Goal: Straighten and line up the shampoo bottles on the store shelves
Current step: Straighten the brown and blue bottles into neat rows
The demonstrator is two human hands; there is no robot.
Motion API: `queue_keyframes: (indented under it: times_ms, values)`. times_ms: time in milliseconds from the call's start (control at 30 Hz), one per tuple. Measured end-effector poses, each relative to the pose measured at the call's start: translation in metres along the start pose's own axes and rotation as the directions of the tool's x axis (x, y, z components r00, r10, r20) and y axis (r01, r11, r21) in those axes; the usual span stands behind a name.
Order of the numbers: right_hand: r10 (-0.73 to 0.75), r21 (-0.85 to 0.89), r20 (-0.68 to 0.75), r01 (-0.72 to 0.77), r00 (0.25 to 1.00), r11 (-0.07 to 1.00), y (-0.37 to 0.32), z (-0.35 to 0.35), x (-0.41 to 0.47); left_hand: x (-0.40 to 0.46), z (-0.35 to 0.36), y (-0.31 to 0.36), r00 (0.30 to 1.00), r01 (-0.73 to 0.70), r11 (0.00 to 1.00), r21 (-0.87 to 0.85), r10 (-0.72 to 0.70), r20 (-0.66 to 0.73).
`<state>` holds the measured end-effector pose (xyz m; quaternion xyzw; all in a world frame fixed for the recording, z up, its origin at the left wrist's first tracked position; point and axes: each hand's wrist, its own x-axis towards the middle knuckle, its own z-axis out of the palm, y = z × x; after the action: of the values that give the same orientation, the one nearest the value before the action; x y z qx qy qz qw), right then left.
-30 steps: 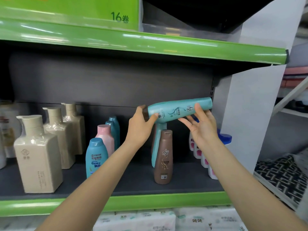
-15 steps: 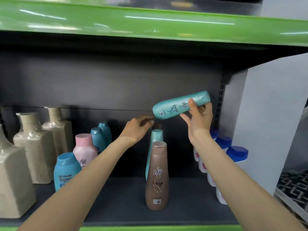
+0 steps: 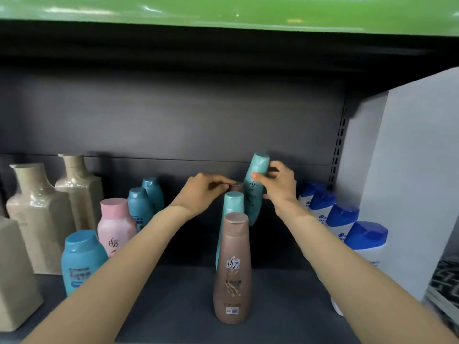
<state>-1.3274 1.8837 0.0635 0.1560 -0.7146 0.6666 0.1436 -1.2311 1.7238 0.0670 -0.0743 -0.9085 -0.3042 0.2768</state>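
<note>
Where the dark grey shelf board (image 3: 173, 306) runs nearest the camera, a tall brown plastic shampoo bottle (image 3: 233, 269) stands upright at the front of the middle row, label facing out. To its left stands a squat light-blue plastic bottle (image 3: 80, 261), and left of that a row of beige square-shouldered bottles (image 3: 37, 214) reaches back toward the far wall. At the right, a row of white bottles with blue caps (image 3: 365, 244) runs from near to far beside the white side panel (image 3: 409, 182).

Directly behind the brown bottle stands a slim teal plastic bottle (image 3: 229, 219), upright, its lower part hidden. Behind the light-blue one come a pink-capped pink bottle (image 3: 114, 224) and two darker teal-blue bottles (image 3: 144, 207) farther back.

Farther in, the left hand (image 3: 203, 192) has its fingertips curled onto the top of a second brown bottle (image 3: 236, 187), of which only the cap shows; it pinches that cap. Just right of it, the right hand (image 3: 278, 187) grips a second teal bottle (image 3: 254, 189), thumb on the front and fingers wrapped round the far side. This bottle is nearly upright, cap up and leaning slightly right, behind the slim teal one; whether its base touches the shelf cannot be told.

Above everything runs the green shelf edge (image 3: 223, 13)
</note>
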Motion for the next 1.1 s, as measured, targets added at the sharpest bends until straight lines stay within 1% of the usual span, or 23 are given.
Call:
queue_keyframes:
  times_ms: [100, 167, 267, 400, 600, 833, 1100]
  values:
    - [0.05, -0.099, 0.068, -0.043, 0.996, 0.994, 0.01, 0.002, 0.002, 0.0, 0.002, 0.0, 1.0, -0.005, 1.0, 0.022, 0.005, -0.02]
    - [0.072, -0.13, 0.105, -0.058, 0.992, 0.99, 0.018, 0.003, 0.003, 0.0, 0.004, 0.0, 0.999, -0.014, 0.999, 0.034, 0.015, -0.037]
    - [0.089, -0.153, 0.132, -0.069, 0.987, 0.986, 0.03, 0.004, 0.004, 0.0, 0.003, 0.001, 0.999, -0.023, 0.999, 0.039, 0.025, -0.041]
    - [0.074, -0.179, 0.167, -0.043, 0.983, 0.983, 0.038, 0.006, 0.005, 0.001, 0.003, -0.001, 0.999, -0.013, 0.999, 0.04, 0.015, -0.035]
    - [0.05, -0.169, 0.225, -0.012, 0.973, 0.986, 0.038, 0.014, 0.009, 0.0, 0.005, -0.001, 0.999, 0.011, 1.0, 0.02, -0.01, -0.034]
    - [0.016, -0.232, 0.246, 0.043, 0.969, 0.972, 0.038, 0.028, 0.012, -0.003, 0.005, 0.001, 0.999, 0.003, 0.999, 0.037, -0.001, -0.053]
    - [0.055, -0.234, 0.257, 0.007, 0.965, 0.972, 0.038, 0.034, 0.013, -0.004, 0.006, 0.003, 0.999, 0.028, 0.997, 0.066, -0.025, -0.044]
